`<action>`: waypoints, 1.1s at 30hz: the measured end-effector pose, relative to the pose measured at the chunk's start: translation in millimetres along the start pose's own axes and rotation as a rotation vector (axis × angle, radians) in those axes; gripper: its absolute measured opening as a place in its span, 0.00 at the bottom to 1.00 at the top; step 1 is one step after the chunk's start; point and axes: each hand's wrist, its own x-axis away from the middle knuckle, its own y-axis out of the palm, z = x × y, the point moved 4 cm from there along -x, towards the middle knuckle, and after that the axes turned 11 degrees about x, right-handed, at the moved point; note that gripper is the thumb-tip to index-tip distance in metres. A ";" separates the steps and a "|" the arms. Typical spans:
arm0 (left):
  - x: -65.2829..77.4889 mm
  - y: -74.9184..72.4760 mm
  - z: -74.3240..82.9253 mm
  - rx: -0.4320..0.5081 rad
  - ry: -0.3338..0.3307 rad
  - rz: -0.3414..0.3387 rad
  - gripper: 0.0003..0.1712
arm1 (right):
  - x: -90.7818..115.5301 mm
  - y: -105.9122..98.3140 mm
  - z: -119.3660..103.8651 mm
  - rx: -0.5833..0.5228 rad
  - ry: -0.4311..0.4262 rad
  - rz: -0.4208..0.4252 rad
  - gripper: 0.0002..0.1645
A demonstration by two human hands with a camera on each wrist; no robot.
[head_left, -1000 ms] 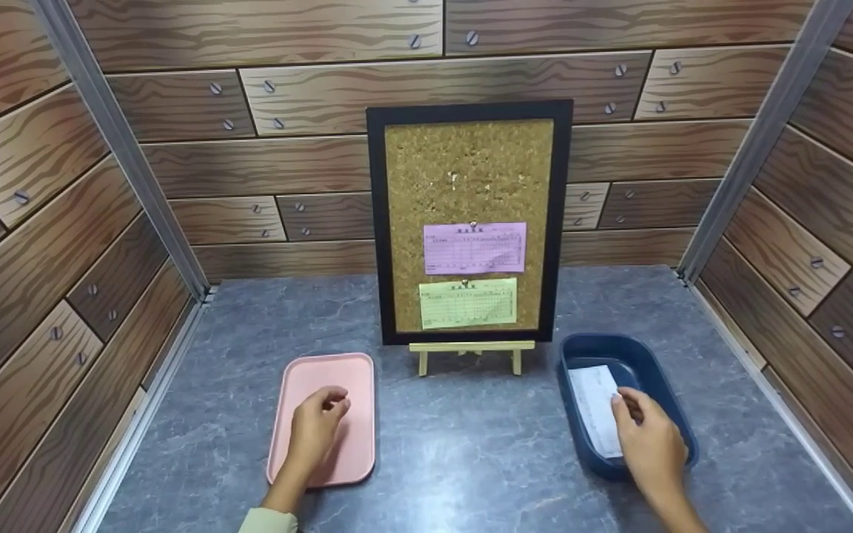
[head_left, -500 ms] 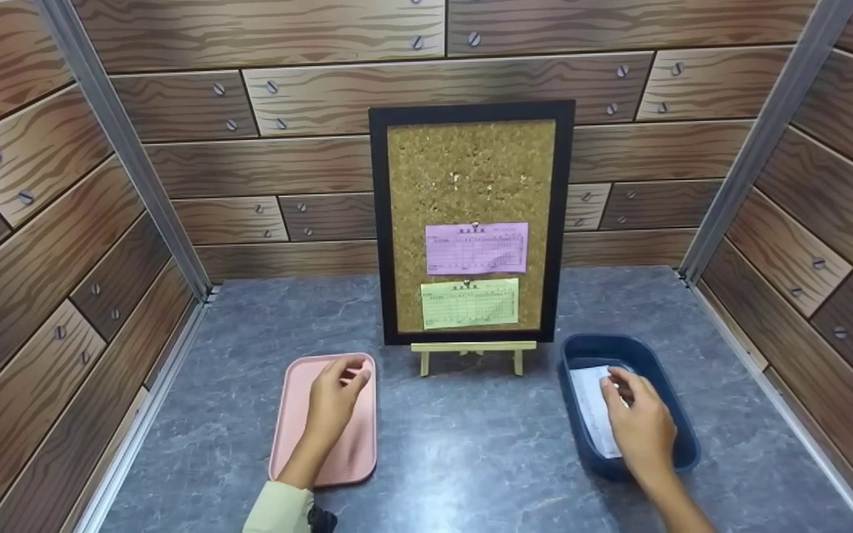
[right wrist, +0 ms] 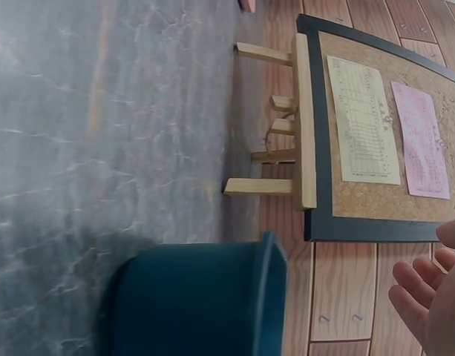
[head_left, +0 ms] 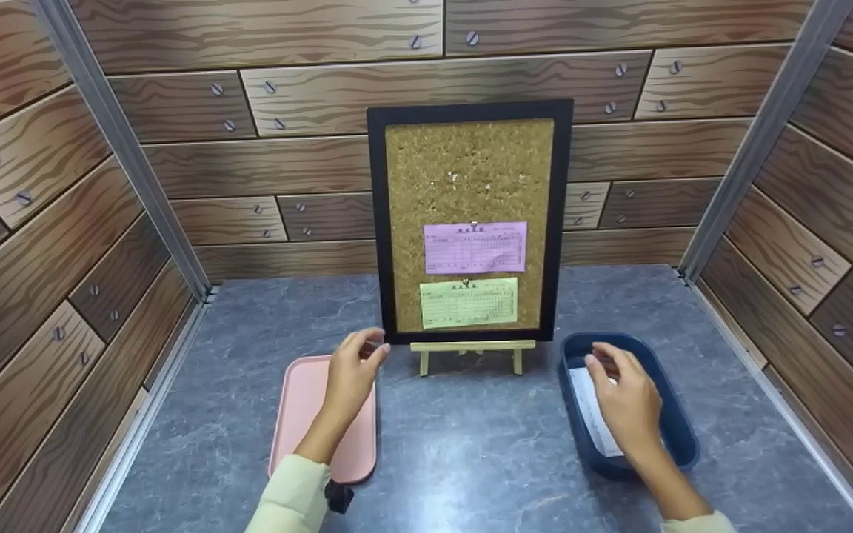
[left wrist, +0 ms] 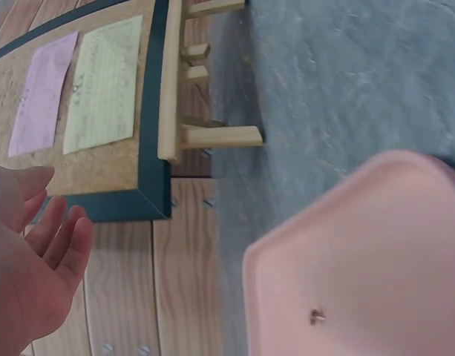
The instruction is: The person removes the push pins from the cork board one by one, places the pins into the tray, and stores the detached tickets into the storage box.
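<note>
On the bench (head_left: pixel 441 444), a pink tray (head_left: pixel 302 403) holds a pin (left wrist: pixel 317 317). The left hand (head_left: pixel 351 376) hovers over its far right corner, fingers loose and parted. The board (head_left: pixel 471 163) stands on an easel (head_left: pixel 472 346), a purple slip (head_left: pixel 475 248) pinned above a green slip (head_left: pixel 469 303). A white slip (head_left: pixel 594 414) lies in the blue bin (head_left: pixel 608 466), under the loosely curved right hand (head_left: pixel 628 400).

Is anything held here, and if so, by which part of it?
Nothing: the left grip and right grip look empty. The white rectangular paper lies unheld in the dark-blue rounded box.
</note>
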 end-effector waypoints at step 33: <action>-64.6 58.3 70.9 -0.012 0.194 -0.045 0.14 | -62.2 20.1 -61.3 -0.147 -0.160 0.023 0.16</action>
